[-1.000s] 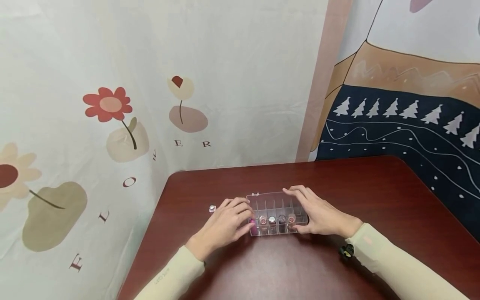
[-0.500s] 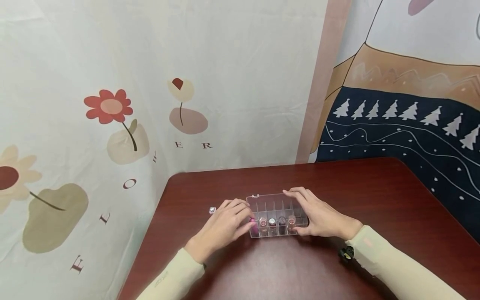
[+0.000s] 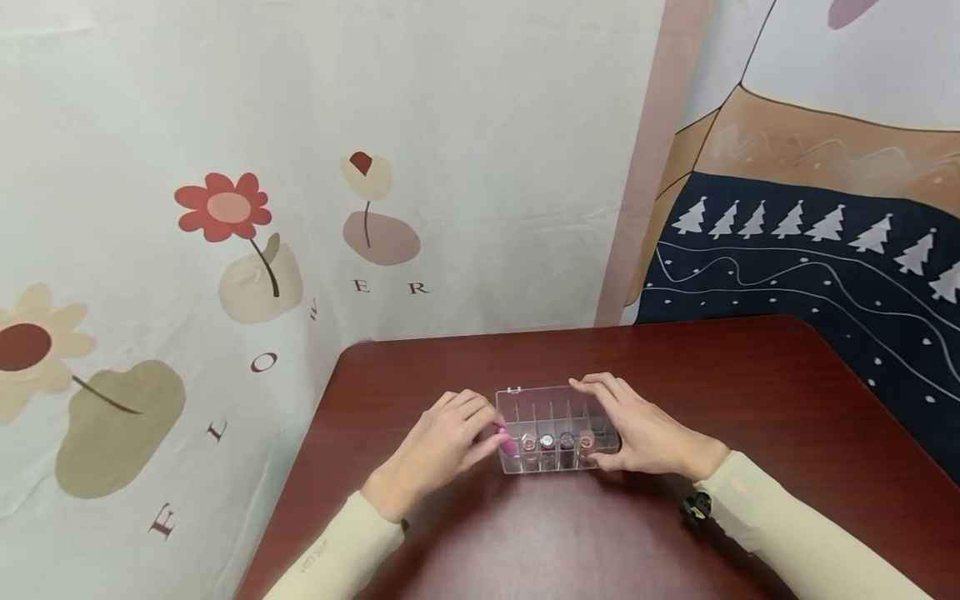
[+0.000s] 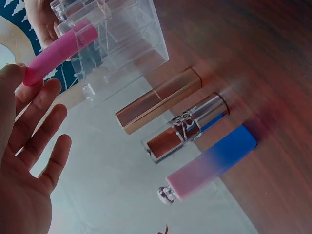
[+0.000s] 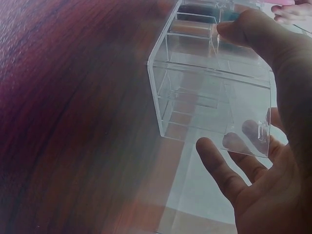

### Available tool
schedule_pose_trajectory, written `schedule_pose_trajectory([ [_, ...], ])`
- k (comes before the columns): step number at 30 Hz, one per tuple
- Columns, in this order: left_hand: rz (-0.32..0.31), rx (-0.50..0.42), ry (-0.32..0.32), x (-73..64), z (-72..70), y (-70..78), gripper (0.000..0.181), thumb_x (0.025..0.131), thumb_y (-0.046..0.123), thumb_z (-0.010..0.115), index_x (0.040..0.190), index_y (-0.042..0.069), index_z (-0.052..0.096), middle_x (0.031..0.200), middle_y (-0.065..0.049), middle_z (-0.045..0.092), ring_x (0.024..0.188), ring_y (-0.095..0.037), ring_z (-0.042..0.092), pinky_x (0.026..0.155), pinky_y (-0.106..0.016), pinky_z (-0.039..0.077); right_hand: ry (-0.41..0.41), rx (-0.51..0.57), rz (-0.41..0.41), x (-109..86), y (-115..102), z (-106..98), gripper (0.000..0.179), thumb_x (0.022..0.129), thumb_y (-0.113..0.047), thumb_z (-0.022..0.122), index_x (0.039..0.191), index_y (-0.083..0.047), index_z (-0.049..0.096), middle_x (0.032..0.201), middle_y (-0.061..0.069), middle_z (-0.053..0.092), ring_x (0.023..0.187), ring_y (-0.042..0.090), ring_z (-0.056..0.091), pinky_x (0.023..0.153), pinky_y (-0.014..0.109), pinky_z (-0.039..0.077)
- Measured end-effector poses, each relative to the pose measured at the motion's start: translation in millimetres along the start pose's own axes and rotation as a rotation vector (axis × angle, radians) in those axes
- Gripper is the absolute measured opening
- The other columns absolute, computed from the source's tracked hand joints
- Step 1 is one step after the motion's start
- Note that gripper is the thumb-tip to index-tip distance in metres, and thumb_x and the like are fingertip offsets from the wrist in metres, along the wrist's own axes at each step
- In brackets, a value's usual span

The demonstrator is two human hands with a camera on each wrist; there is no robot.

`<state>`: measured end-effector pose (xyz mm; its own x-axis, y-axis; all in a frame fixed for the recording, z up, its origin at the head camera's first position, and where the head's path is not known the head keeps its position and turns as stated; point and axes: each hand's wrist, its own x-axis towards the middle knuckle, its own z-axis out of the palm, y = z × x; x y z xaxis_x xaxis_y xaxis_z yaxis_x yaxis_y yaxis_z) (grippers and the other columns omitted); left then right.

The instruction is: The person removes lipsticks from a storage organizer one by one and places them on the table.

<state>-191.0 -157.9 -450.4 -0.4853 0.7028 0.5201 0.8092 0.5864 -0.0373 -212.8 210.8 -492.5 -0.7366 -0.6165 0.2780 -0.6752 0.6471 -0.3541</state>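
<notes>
My left hand (image 3: 450,429) pinches one end of a pink lipstick (image 4: 61,53) between thumb and index finger; the other fingers are spread. The lipstick leans, its far end inside the front left compartment of a clear plastic organizer (image 3: 555,469). At the organizer's right end, my right hand (image 3: 637,429) holds it, thumb in front and fingers behind. Several lipsticks (image 3: 548,450) stand in the front row. Beside the organizer, in the left wrist view, are a brown and gold lipstick (image 4: 158,100), a clear tube with a silver bow (image 4: 187,127) and a pink-to-blue tube (image 4: 212,163).
A dark red wooden table (image 3: 570,542) carries everything. Behind it hangs a pale curtain (image 3: 487,167) with flower prints, and a navy printed cloth (image 3: 787,267) hangs at the right.
The pink lipstick has gone from nearly upright in its compartment to leaning left, its upper end raised by my left hand. My right hand keeps its place on the organizer.
</notes>
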Motion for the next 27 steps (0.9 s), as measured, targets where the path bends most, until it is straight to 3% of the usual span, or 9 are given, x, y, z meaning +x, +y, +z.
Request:
schedule_pose_trajectory([
  [9, 0.035, 0.005, 0.074, 0.1, -5.9, -2.3, 0.02, 0.099, 0.029, 0.095, 0.11, 0.02, 0.08, 0.101, 0.007, 0.079, 0.099, -0.012, 0.073, 0.081, -0.028, 0.055, 0.005, 0.005, -0.005, -0.5, 0, -1, 0.12, 0.08, -0.033, 0.108, 0.178, -0.011, 0.041, 0.169, 0.009, 0.051, 0.152, 0.028, 0.057, 0.109, 0.047, 0.067],
  [19, 0.016, 0.036, 0.101, -5.1, -11.7, -2.0, 0.021, 0.098, 0.03, 0.096, 0.107, 0.02, 0.08, 0.098, 0.008, 0.081, 0.09, -0.011, 0.071, 0.073, -0.026, 0.051, 0.0, 0.014, 0.0, -1.0, -1, 1, 0.12, 0.08, -0.032, 0.107, 0.179, -0.013, 0.041, 0.171, 0.008, 0.05, 0.151, 0.028, 0.058, 0.105, 0.045, 0.068],
  [27, 0.002, 0.03, 0.135, -9.7, -17.7, -4.9, 0.022, 0.096, 0.026, 0.096, 0.109, 0.018, 0.079, 0.1, 0.008, 0.079, 0.091, -0.011, 0.071, 0.074, -0.026, 0.052, 0.019, 0.005, -0.015, -1.0, -1, 1, 0.119, 0.079, -0.032, 0.107, 0.177, -0.01, 0.043, 0.169, 0.008, 0.051, 0.151, 0.028, 0.059, 0.104, 0.045, 0.067],
])
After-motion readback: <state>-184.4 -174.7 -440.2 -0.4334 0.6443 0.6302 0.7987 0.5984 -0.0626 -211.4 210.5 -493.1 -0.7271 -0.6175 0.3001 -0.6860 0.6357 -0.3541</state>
